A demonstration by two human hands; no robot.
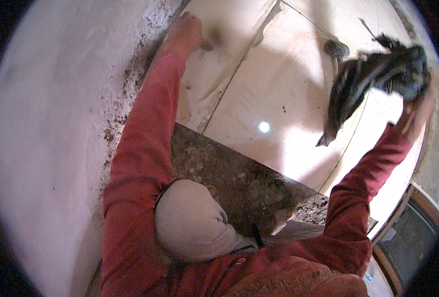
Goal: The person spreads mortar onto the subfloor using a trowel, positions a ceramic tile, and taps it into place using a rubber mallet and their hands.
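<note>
My right hand (415, 116) grips a dark, crumpled cloth (378, 74) at the far right. The cloth is smeared by motion and hangs over large pale floor tiles (279, 79), its loose end trailing to the left. My left hand (187, 32) leans on the tiles at the top left, close to the wall. Its thumb sticks out to the side, and I see nothing held in it; the other fingers show only partly. A mallet (337, 48) with a dark round head lies on the tiles beside the cloth, its pale handle partly covered by it.
A rough white wall (56, 123) with a crumbling lower edge runs along my left. The tiles end at a straight edge, with bare dark soil (219, 158) on the near side. My bent knee (190, 218) is there. At the lower right stands a wood-framed dark panel (407, 242).
</note>
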